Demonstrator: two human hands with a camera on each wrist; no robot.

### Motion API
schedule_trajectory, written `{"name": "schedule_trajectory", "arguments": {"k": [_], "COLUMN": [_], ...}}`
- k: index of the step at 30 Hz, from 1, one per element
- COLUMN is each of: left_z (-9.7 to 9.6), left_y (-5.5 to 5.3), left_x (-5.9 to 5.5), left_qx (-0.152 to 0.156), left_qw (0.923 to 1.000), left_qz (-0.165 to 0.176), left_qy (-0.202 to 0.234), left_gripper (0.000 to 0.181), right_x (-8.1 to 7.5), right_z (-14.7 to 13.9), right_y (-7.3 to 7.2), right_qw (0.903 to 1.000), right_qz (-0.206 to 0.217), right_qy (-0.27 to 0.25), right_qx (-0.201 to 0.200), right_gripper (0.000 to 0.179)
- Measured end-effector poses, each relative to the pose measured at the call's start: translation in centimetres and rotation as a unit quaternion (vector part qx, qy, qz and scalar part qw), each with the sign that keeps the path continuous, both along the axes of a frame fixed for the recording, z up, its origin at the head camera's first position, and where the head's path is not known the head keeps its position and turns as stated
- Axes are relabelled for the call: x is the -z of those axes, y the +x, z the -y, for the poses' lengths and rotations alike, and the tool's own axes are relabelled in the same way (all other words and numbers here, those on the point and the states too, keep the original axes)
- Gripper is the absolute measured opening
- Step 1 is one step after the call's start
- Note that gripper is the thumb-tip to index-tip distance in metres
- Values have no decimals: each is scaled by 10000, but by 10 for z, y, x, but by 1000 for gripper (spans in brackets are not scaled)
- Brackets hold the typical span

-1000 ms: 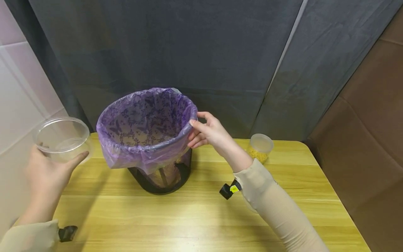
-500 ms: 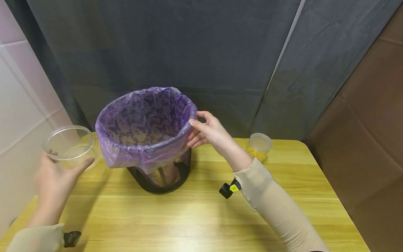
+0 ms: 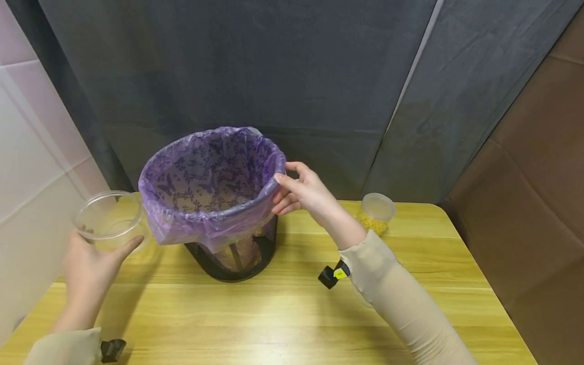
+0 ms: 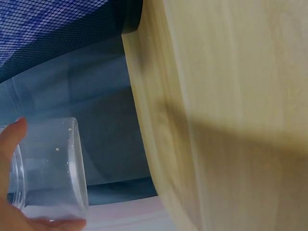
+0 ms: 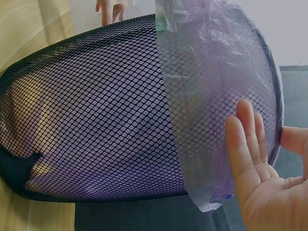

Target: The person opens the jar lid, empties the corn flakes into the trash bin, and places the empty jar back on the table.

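My left hand (image 3: 93,263) grips a clear round plastic tub (image 3: 109,236) at the left, with thumb and fingers on opposite sides of it. In the left wrist view a few small crumbs cling to the wall of the tub (image 4: 53,163). A black mesh wastebasket (image 3: 257,253) stands on the table, lined with a purple patterned bin bag (image 3: 205,228) folded over its rim. At the basket's right side, my right hand (image 3: 307,192) pinches the bag-covered rim between thumb and fingers. The tub is just left of the basket.
A small clear jar (image 3: 377,212) with yellow bits stands at the back right of the wooden table (image 3: 255,324). Grey curtain (image 3: 274,76) hangs behind. A pale panel (image 3: 41,167) rises on the left, a brown one (image 3: 538,203) on the right.
My left hand has brought the tub to the right and lower, closer to the wastebasket. My right hand stays on the rim, and the basket has hardly moved.
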State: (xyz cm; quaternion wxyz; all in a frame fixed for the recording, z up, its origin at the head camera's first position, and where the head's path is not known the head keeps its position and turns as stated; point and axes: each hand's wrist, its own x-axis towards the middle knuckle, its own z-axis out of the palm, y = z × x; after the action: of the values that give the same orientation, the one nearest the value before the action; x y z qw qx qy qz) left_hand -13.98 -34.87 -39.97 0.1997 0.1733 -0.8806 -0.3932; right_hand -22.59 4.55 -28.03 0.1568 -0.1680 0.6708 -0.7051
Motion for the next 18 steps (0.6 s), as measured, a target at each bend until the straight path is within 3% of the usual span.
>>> {"name": "schedule_trajectory", "arguments": {"k": [7, 14, 18], "left_z": [0, -1, -2], "left_y": [2, 2, 3], "left_x": [7, 14, 16], "left_qx": [129, 174, 90], "left_qw": [9996, 9998, 9996], "left_qz": [235, 73, 240], "left_qy": [66, 53, 76], "left_gripper": [111, 111, 112], "right_x": [-1, 0, 0], "right_z": [-1, 0, 0], "right_y": [0, 0, 0], "right_qw": [10000, 10000, 10000], "right_qz": [-11, -6, -10], "right_qy": [32, 3, -8], "right_qx": [-12, 22, 26], "right_gripper": [48, 48, 48]}}
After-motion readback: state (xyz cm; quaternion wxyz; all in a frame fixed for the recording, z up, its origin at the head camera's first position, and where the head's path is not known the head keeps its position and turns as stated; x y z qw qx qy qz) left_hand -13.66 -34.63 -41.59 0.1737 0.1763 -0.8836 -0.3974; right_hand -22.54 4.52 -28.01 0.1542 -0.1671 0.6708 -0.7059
